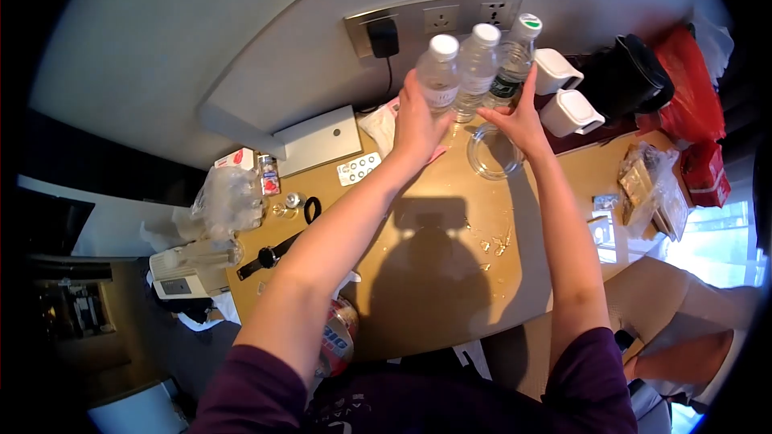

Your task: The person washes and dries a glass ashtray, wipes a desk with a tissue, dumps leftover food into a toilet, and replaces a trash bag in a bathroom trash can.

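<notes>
Three clear plastic water bottles stand side by side by the wall at the back of the desk. My left hand is wrapped round the outer side of the left white-capped bottle. On the other side, my right hand grips the right bottle, which has a dark green label and a green-marked cap. Between them is the middle white-capped bottle; I cannot tell whether my fingers touch it. A round clear glass dish lies just below my right hand.
Two white mugs and a black kettle are at the back right. Water drops dot the wooden desk. A silver laptop, blister pack, black watch and plastic bag lie left.
</notes>
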Available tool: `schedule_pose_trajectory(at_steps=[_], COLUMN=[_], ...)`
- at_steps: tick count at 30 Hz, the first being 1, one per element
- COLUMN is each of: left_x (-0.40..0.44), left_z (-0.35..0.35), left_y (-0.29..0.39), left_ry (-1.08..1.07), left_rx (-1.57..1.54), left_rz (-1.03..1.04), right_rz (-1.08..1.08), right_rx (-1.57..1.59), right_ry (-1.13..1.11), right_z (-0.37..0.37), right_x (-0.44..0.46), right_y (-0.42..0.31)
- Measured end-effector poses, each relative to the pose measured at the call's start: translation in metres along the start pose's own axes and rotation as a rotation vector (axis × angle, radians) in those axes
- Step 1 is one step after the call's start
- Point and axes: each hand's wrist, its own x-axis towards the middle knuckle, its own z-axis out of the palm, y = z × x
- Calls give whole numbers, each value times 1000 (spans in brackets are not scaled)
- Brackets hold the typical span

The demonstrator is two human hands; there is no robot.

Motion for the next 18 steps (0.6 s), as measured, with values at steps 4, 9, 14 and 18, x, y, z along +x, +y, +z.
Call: schedule_pose_trajectory(at_steps=[4,9,14,18], left_x=[32,41,48,0], left_z=[26,29,-48,-202], left_y=[-28,-32,-12,9], left_ry=[-86,-99,-569,-725], left_rx=[86,43,244,-75], left_rz=[-58,-108,-122,-240], right_rz=[-9,-212,-250,-5], right_rx=[-47,-216,-475,22], right_ry=[161,324,336,245], right_z=[20,28,12,13], right_x=[19,41,36,-62], right_y=[14,36,33,-55])
